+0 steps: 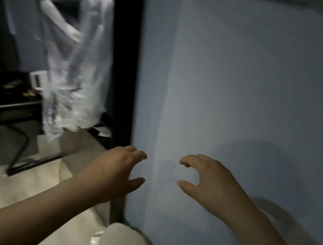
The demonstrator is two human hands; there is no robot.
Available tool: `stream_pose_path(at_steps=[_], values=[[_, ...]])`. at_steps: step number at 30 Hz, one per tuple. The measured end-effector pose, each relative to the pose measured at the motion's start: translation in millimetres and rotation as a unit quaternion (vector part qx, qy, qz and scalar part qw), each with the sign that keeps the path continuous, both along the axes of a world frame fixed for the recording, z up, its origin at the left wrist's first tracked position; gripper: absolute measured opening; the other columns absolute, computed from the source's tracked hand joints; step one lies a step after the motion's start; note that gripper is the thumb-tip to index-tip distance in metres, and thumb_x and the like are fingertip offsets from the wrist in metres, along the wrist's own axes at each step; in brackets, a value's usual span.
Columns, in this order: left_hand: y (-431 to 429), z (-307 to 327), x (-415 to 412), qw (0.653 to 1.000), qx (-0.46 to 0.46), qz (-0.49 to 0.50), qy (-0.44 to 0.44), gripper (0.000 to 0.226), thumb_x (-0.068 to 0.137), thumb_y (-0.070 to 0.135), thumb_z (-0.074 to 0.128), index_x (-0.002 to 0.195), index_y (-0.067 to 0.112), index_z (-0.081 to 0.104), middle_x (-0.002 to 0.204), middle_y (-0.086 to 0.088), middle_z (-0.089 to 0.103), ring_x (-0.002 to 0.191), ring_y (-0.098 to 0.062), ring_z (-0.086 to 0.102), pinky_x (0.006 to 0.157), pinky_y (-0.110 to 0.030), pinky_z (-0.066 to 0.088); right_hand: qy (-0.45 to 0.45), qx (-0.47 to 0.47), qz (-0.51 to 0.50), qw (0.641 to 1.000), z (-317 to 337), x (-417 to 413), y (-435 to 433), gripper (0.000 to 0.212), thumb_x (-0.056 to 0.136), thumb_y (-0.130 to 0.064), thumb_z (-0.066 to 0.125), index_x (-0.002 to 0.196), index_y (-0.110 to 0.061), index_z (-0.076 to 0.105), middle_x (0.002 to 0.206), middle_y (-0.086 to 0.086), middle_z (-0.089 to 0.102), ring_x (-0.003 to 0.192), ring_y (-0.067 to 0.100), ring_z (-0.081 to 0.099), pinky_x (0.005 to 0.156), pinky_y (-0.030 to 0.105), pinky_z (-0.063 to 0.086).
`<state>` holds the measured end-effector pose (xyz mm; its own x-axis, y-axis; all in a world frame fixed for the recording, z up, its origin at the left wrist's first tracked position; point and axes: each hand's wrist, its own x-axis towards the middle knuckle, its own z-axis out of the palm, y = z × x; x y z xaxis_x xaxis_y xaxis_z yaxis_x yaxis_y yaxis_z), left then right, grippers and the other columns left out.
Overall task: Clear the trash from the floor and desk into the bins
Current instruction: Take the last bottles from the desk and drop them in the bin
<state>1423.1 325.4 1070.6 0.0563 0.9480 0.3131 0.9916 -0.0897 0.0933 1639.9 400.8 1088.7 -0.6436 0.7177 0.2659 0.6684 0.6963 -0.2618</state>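
A thin, see-through white plastic bag (76, 67) hangs blurred in the upper left, touched by neither hand. My left hand (113, 174) is held out low in the middle, fingers curled and apart, holding nothing. My right hand (208, 181) faces it a short gap away, also spread and holding nothing. Both hands are in front of a pale blue-grey wall (243, 81). No bin is in view.
A dark desk (7, 91) with small items and a white object stands at the far left, its metal frame leg (18, 151) on the light floor (5, 194). A black vertical edge (129, 61) borders the wall. A pale garment on a knee (123, 242) shows at the bottom.
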Motion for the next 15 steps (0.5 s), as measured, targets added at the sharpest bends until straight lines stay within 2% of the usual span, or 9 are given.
stream_pose_path(at_steps=[4, 6, 8, 12, 15], values=[[-74.7, 34.1, -101.2, 0.994, 0.032, 0.101, 0.008, 0.054, 0.074, 0.051, 0.056, 0.120, 0.024, 0.057, 0.110, 0.002, 0.062, 0.100, -0.021, 0.061, 0.083, -0.035, 0.051, 0.025, 0.016, 0.102, 0.994, 29.1, -126.1, -33.3, 0.045, 0.085, -0.042, 0.062, 0.127, -0.032, 0.052, 0.123, -0.014, 0.054, 0.111, 0.006, 0.052, 0.094, 0.022, 0.042], [-113.6, 47.1, -149.4, 0.988, 0.047, 0.150, 0.015, 0.051, 0.077, 0.052, 0.059, 0.120, 0.026, 0.056, 0.110, 0.004, 0.061, 0.099, -0.019, 0.061, 0.083, -0.034, 0.050, 0.040, 0.029, 0.150, 0.987, 42.8, -188.9, -56.5, 0.042, 0.084, -0.042, 0.063, 0.123, -0.031, 0.054, 0.118, -0.012, 0.057, 0.106, 0.008, 0.055, 0.091, 0.027, 0.046], [-150.6, 58.0, -192.9, 0.980, 0.061, 0.191, 0.013, 0.049, 0.078, 0.049, 0.064, 0.122, 0.029, 0.055, 0.113, 0.008, 0.061, 0.101, -0.015, 0.060, 0.084, -0.030, 0.049, 0.048, 0.041, 0.185, 0.981, 53.6, -246.9, -80.1, 0.039, 0.083, -0.042, 0.064, 0.119, -0.031, 0.056, 0.112, -0.011, 0.058, 0.099, 0.007, 0.055, 0.086, 0.026, 0.046], [-212.6, 75.8, -268.1, 0.964, 0.073, 0.255, 0.018, 0.052, 0.081, 0.048, 0.064, 0.128, 0.031, 0.051, 0.119, 0.011, 0.057, 0.108, -0.011, 0.056, 0.090, -0.028, 0.048, 0.081, 0.049, 0.239, 0.966, 69.4, -344.8, -118.6, 0.035, 0.080, -0.037, 0.066, 0.114, -0.031, 0.059, 0.111, -0.011, 0.060, 0.105, 0.008, 0.056, 0.088, 0.026, 0.045], [-244.7, 84.5, -314.5, 0.952, 0.094, 0.290, 0.022, 0.053, 0.082, 0.048, 0.062, 0.130, 0.031, 0.049, 0.122, 0.012, 0.056, 0.111, -0.008, 0.054, 0.092, -0.024, 0.047, 0.073, 0.064, 0.272, 0.957, 77.5, -402.9, -135.2, 0.036, 0.081, -0.037, 0.064, 0.116, -0.032, 0.058, 0.113, -0.015, 0.058, 0.107, 0.005, 0.053, 0.086, 0.020, 0.040]])
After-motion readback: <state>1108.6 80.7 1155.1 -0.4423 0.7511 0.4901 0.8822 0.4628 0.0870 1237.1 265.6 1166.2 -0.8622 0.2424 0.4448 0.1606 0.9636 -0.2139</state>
